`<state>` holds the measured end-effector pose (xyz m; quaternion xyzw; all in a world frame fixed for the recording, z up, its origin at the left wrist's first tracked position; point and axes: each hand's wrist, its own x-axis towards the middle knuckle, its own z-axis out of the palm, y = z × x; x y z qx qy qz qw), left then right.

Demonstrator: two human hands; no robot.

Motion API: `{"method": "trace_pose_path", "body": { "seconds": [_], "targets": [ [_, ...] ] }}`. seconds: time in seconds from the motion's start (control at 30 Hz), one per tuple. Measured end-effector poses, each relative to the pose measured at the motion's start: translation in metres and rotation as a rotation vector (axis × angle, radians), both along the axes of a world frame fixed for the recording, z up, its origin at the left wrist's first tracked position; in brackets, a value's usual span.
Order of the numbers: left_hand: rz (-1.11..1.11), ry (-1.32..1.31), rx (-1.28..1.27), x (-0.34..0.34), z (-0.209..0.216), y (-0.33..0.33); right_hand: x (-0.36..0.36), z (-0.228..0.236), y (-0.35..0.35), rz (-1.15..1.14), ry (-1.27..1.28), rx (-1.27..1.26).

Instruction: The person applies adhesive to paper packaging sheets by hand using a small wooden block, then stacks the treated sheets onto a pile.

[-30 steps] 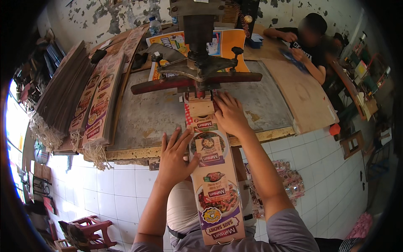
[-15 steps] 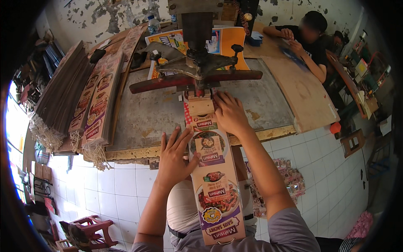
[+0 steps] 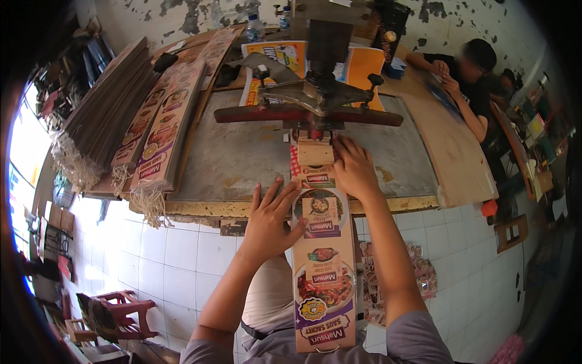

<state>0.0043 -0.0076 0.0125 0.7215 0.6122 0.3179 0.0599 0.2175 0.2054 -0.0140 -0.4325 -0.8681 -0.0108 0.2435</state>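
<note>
Printed cardboard, a long narrow strip [image 3: 322, 255] with food pictures, lay lengthwise from the metal-topped table [image 3: 230, 164] edge towards the person's lap, its far end under the press [image 3: 312, 103]. It looked light, thin and bendable, best steadied by flat palms along its edges. The left hand [image 3: 267, 227] was spread, fingers against the strip's left edge. The right hand [image 3: 354, 170] pressed flat near the top, beside a wooden block [image 3: 315, 151]. No containers showed clearly; similar strips [image 3: 160, 133] lay stacked at the left.
</note>
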Motion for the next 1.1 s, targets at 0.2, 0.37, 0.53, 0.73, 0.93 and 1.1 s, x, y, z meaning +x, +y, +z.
{"method": "trace_pose_path", "body": {
  "seconds": [0.2, 0.37, 0.53, 0.73, 0.93, 1.1],
  "targets": [
    [0.009, -0.007, 0.021, -0.002, -0.005, -0.003, 0.000, 0.032, -0.019, 0.054, 0.330, -0.149],
    [0.006, 0.002, 0.034, -0.002, -0.006, -0.002, -0.018, 0.045, -0.044, 0.300, 0.459, -0.192],
    [-0.007, -0.002, 0.069, -0.002, -0.010, -0.001, -0.006, 0.042, -0.047, 0.349, 0.351, -0.070],
    [0.071, -0.036, 0.062, -0.018, -0.039, -0.044, 0.064, 0.053, -0.111, 0.531, 0.412, -0.296],
    [0.177, 0.097, 0.080, -0.017, -0.074, -0.070, 0.207, 0.058, -0.049, -0.037, 0.501, -0.219],
    [0.217, 0.114, 0.122, -0.018, -0.104, -0.062, 0.289, 0.033, 0.103, -0.260, 0.445, -0.039]
  ]
}}
